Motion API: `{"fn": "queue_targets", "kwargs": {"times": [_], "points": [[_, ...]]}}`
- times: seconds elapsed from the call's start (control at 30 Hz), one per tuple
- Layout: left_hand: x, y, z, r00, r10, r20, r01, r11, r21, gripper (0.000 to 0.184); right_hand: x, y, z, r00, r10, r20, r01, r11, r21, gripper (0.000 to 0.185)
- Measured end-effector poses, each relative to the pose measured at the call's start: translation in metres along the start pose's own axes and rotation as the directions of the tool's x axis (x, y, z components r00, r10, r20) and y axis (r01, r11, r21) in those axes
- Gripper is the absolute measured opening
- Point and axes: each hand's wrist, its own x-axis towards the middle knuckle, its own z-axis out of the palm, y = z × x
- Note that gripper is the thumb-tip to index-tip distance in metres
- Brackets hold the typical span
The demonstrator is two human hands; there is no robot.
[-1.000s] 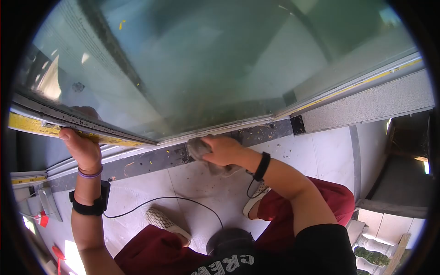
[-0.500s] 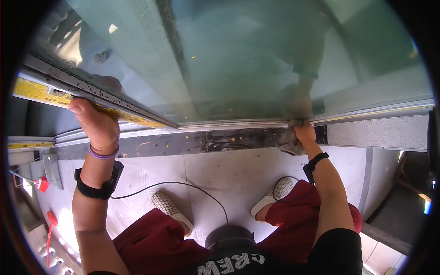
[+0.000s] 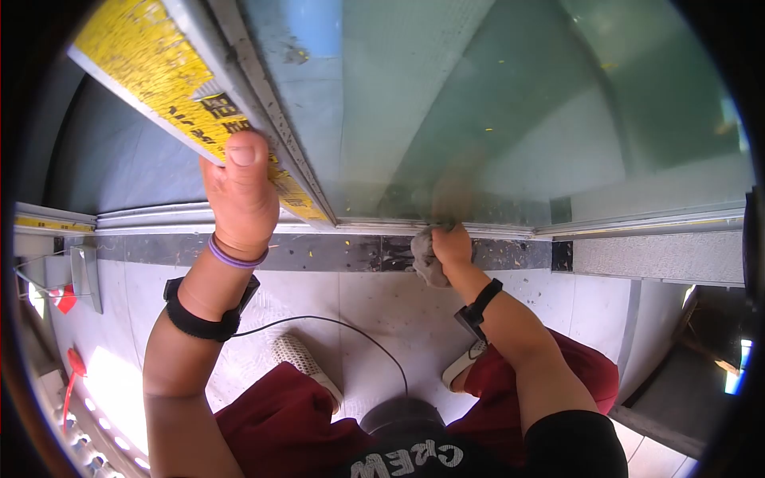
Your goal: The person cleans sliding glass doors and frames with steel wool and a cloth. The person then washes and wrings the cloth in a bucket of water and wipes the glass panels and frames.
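A glass door panel (image 3: 510, 103) stands in front of me, with a scuffed metal frame along its left edge. Peeling yellow film with dark lettering covers the side of that door frame (image 3: 151, 68). My left hand (image 3: 243, 195) is closed round the frame's edge, thumb on the yellow film; its other fingers are mostly hidden. Down at the foot of the glass, my right hand (image 3: 452, 245) grips a crumpled grey cloth (image 3: 429, 261) against the bottom rail, just above the dark sill. The glass mirrors part of my right arm.
Metal tracks (image 3: 151, 219) run along the dark, speckled stone sill (image 3: 319, 251). A black cable (image 3: 351, 323) crosses from my left wrist over the pale floor (image 3: 303, 291), near my feet. A wire rack with a red item (image 3: 62, 299) stands at the left.
The door's framed edge and my left hand have shifted right, and more yellow film shows. My right hand has slid left along the bottom rail with the cloth.
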Motion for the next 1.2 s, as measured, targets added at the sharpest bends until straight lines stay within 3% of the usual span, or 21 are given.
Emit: {"fn": "queue_targets", "kwargs": {"times": [0.13, 0.23, 0.3, 0.43, 0.5, 0.53, 0.57, 0.63, 0.67, 0.7, 0.73, 0.77, 0.83, 0.87, 0.9, 0.97, 1.0, 1.07, 1.1, 1.17, 1.2], "points": [[-0.002, 0.017, 0.003, 0.995, -0.026, 0.096, 0.027, 1.0, -0.009, 0.072, -0.037, -0.043, 0.078, 0.994, -0.067, 0.084, 0.048, 0.976, 0.213, 0.044], [-0.001, 0.028, 0.01, 0.993, 0.007, 0.119, -0.004, 1.0, -0.024, 0.071, -0.067, -0.08, 0.107, 0.995, -0.061, 0.073, 0.041, 0.966, 0.255, 0.042], [0.001, 0.033, 0.02, 0.998, 0.015, -0.056, -0.028, 0.973, -0.228, 0.046, -0.074, -0.09, 0.124, 0.986, -0.068, 0.153, 0.015, 0.947, 0.32, 0.039], [0.002, 0.036, 0.018, 0.997, -0.014, -0.073, -0.008, 0.955, -0.296, 0.043, -0.069, -0.078, 0.127, 0.974, -0.162, 0.159, 0.061, 0.861, 0.504, 0.033], [0.002, 0.031, 0.014, 0.998, -0.002, -0.063, -0.013, 0.968, -0.249, 0.044, -0.059, -0.07, 0.118, 0.816, -0.23, 0.531, -0.28, 0.645, 0.711, 0.026], [0.003, 0.03, 0.014, 0.997, 0.007, -0.072, -0.025, 0.969, -0.246, 0.044, -0.055, -0.07, 0.111, 0.749, -0.242, 0.617, -0.376, 0.61, 0.697, 0.023], [0.003, 0.03, 0.014, 0.996, 0.017, -0.082, -0.037, 0.97, -0.241, 0.045, -0.054, -0.07, 0.107, 0.748, -0.247, 0.616, -0.375, 0.608, 0.699, 0.023], [0.002, 0.029, 0.015, 0.996, 0.017, -0.085, -0.037, 0.972, -0.234, 0.045, -0.057, -0.07, 0.1, 0.648, -0.277, 0.709, -0.57, 0.442, 0.693, 0.023], [0.002, 0.027, 0.014, 0.996, 0.023, -0.083, -0.04, 0.977, -0.21, 0.045, -0.054, -0.065, 0.101, 0.647, -0.28, 0.709, -0.574, 0.433, 0.695, 0.023], [0.001, 0.023, 0.011, 0.996, 0.027, -0.08, -0.042, 0.981, -0.189, 0.046, -0.05, -0.06, 0.1, 0.538, -0.337, 0.773, -0.667, 0.391, 0.634, 0.027], [0.0, 0.016, 0.003, 0.999, 0.02, 0.046, -0.019, 1.0, -0.018, 0.072, -0.047, -0.058, 0.101, 0.417, -0.398, 0.817, -0.749, 0.359, 0.557, 0.031], [-0.002, 0.012, 0.002, 0.999, 0.021, 0.049, -0.02, 1.0, -0.008, 0.072, -0.05, -0.056, 0.107, 0.411, -0.403, 0.817, -0.753, 0.355, 0.554, 0.031], [-0.001, 0.009, -0.002, 0.998, 0.006, 0.066, -0.009, 0.999, 0.037, 0.074, -0.073, -0.08, 0.1, 0.198, -0.628, 0.753, -0.557, 0.56, 0.614, 0.039], [-0.001, 0.01, 0.0, 0.998, 0.018, 0.068, -0.019, 1.0, 0.015, 0.076, -0.088, -0.103, 0.071, 0.1, -0.609, 0.787, -0.354, 0.717, 0.6, 0.046], [-0.003, 0.011, 0.001, 0.997, 0.013, 0.072, -0.015, 1.0, 0.027, 0.076, -0.096, -0.108, 0.072, 0.033, -0.656, 0.754, -0.193, 0.736, 0.648, 0.047], [-0.002, 0.011, 0.005, 1.0, -0.017, 0.023, 0.016, 0.999, 0.035, 0.077, -0.101, -0.116, 0.046, -0.028, -0.67, 0.742, 0.313, 0.699, 0.643, 0.048], [-0.001, 0.01, 0.003, 0.997, 0.018, 0.071, -0.025, 0.996, 0.089, 0.079, -0.097, -0.106, 0.04, -0.022, -0.668, 0.744, 0.317, 0.701, 0.638, 0.048], [0.001, 0.007, 0.002, 0.996, 0.012, 0.083, -0.017, 0.998, 0.064, 0.079, -0.086, -0.08, 0.027, 0.192, -0.718, 0.669, 0.743, 0.551, 0.379, 0.051], [0.0, 0.007, 0.002, 0.995, 0.002, 0.103, -0.007, 0.999, 0.046, 0.079, -0.083, -0.073, 0.016, 0.192, -0.711, 0.677, 0.739, 0.558, 0.377, 0.051], [-0.002, 0.01, 0.006, 0.996, -0.001, 0.089, -0.003, 0.999, 0.049, 0.078, -0.077, -0.074, -0.003, 0.519, -0.643, 0.563, 0.779, 0.626, -0.003, 0.056], [-0.002, 0.009, 0.007, 0.996, -0.004, 0.086, 0.002, 1.0, 0.025, 0.078, -0.075, -0.074, 0.0, 0.522, -0.647, 0.556, 0.78, 0.626, -0.003, 0.056]]}}
